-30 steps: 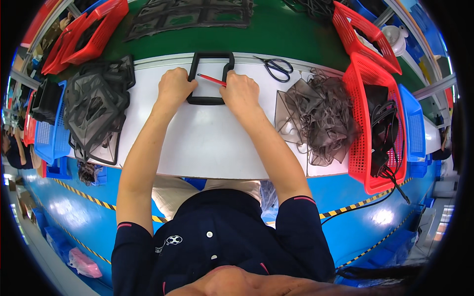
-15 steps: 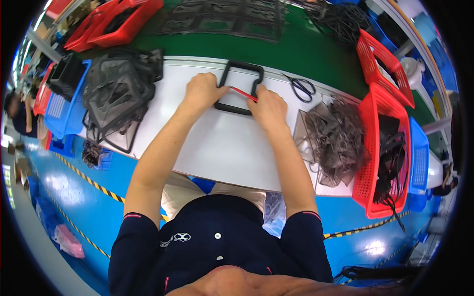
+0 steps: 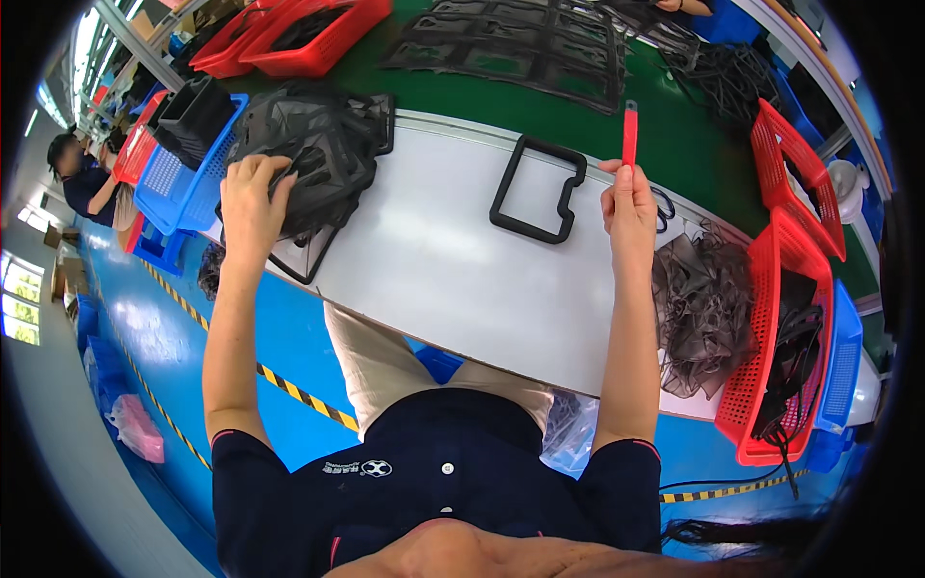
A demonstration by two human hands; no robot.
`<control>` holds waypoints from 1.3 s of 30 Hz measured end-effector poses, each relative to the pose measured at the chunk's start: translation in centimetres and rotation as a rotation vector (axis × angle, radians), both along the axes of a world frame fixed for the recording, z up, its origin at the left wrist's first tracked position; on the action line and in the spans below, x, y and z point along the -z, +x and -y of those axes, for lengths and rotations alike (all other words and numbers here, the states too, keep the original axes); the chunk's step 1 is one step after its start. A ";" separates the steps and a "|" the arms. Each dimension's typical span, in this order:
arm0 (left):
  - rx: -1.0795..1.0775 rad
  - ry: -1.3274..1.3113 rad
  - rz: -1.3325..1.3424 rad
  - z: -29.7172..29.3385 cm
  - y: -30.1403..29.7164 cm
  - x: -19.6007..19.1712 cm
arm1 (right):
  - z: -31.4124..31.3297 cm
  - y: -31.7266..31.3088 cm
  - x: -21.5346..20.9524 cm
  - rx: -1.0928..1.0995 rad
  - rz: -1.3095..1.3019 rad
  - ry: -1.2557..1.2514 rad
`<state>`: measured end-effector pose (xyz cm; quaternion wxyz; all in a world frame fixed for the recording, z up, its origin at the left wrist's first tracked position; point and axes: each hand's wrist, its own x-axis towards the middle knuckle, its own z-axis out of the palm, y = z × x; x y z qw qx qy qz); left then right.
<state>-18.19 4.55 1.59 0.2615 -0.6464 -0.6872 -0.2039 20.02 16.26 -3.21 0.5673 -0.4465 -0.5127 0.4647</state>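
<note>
A black rubber frame [image 3: 536, 189] lies flat on the white table [image 3: 453, 270], with neither hand touching it. My right hand [image 3: 626, 197] is raised just right of the frame and holds a thin red stick-like tool [image 3: 630, 133] upright. My left hand [image 3: 252, 197] reaches far left and grips the top of a pile of black mesh pieces [image 3: 313, 154] at the table's left end.
Grey mesh scraps [image 3: 708, 308] lie at the right, beside red baskets [image 3: 785, 318] holding black parts. Scissors [image 3: 665, 207] sit behind my right hand. Blue trays [image 3: 178, 169] and red baskets [image 3: 299, 34] stand at the left. Black frames [image 3: 520, 48] cover the green surface beyond. Another person [image 3: 82, 178] works at far left.
Both hands have left the black frame. My left hand moved left onto the mesh pile, and my right hand lifted the red tool up and to the right.
</note>
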 end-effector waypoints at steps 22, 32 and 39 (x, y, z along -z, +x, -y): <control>0.165 -0.242 0.403 -2.9 1.6 -5.7 | 3.7 -0.5 1.6 -0.183 -0.150 0.013; 0.424 -0.406 1.884 0.4 13.6 5.4 | 11.4 -3.7 -0.5 -0.404 -0.473 -0.103; 0.499 -0.401 1.825 1.2 18.6 10.7 | 9.9 -6.0 5.0 -0.373 -0.459 -0.157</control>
